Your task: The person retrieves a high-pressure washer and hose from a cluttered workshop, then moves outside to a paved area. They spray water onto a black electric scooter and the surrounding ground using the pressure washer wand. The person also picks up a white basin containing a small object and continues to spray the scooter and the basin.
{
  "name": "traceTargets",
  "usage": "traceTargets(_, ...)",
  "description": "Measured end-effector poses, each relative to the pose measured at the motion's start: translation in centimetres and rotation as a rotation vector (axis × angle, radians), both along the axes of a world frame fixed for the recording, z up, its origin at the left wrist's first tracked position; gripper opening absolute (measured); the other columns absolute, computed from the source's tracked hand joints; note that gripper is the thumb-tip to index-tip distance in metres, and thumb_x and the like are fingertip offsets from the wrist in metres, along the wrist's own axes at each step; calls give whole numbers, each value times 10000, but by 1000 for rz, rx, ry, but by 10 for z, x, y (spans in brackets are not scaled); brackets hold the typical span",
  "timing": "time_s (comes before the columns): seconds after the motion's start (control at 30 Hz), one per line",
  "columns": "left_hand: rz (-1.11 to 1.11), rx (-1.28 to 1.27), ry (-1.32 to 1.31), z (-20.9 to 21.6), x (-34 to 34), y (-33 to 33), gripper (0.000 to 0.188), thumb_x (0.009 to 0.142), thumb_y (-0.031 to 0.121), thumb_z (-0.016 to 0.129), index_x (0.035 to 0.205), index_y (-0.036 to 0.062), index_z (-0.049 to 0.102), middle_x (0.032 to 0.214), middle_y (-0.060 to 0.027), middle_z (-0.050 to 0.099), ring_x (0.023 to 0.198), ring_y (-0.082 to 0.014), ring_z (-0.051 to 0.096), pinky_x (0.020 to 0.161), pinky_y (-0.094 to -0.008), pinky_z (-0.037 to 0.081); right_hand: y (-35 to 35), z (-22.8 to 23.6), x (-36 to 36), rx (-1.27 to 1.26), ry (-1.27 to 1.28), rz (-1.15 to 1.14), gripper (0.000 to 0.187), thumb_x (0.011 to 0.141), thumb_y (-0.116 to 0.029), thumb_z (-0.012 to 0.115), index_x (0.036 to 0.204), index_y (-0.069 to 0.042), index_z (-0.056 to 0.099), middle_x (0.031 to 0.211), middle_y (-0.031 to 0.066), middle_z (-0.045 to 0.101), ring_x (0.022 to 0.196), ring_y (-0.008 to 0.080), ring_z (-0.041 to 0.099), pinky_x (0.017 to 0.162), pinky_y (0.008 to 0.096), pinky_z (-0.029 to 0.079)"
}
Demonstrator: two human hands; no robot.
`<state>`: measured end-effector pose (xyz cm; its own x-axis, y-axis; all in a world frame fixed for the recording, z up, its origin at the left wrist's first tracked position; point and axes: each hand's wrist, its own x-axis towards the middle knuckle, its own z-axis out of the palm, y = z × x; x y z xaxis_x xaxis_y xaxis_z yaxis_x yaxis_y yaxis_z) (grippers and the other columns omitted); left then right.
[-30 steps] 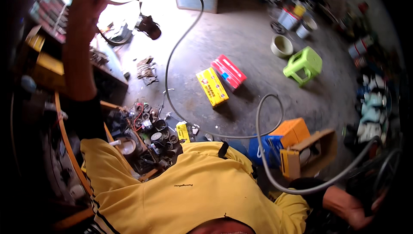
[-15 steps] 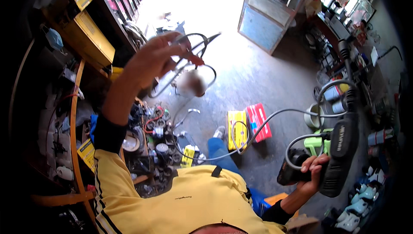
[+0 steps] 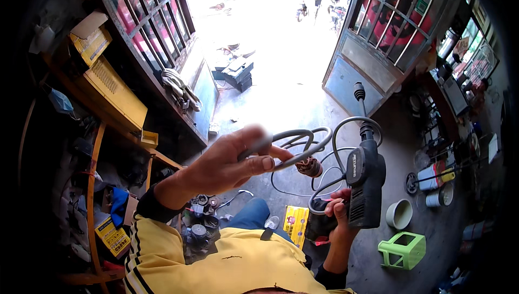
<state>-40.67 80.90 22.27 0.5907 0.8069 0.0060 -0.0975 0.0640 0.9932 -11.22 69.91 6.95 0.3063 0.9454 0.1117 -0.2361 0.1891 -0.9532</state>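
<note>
Loops of grey cable (image 3: 319,144) run through my left hand (image 3: 230,161), whose fingers are closed around them. A brownish, stubby piece (image 3: 309,167) hangs among the loops, its kind unclear. My right hand (image 3: 340,215) grips a long black device (image 3: 367,186) with a rounded housing, held roughly upright. From the device's top a thick lead rises to a black round connector (image 3: 359,91). The grey cable arcs beside the device, and one loop passes by my right fingers. Part of the right-hand grip is hidden behind the device.
Beyond a blue metal door (image 3: 346,72), the doorway is very bright. A green plastic stool (image 3: 403,251) and a pale bucket (image 3: 399,214) stand at right. A yellow box (image 3: 296,224) lies near my foot. Motor-like parts (image 3: 199,233) and wooden shelving (image 3: 93,186) are at left.
My left hand has come down and right with the cable, closer to my right hand. The black device has moved left. The view now takes in more of the doorway.
</note>
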Motion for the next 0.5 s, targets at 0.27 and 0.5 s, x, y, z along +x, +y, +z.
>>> traceTargets(0.27,-132,210,251,-70,46,146,407,1061,408,543,1078,6,480,955,-179,708,866,-199,658,732,-378,479,208,17,-51,34,262,49,693,787,-456,872,1242,-18,587,1093,88,672,713,135,628,625,275,507)
traceTargets(0.5,-168,390,317,-93,70,314,309,1045,358,543,1078,60,471,729,-211,564,725,-472,589,628,-532,422,380,28,-46,-118,222,-128,319,834,-78,745,1121,-18,619,893,33,638,747,124,593,679,263,472)
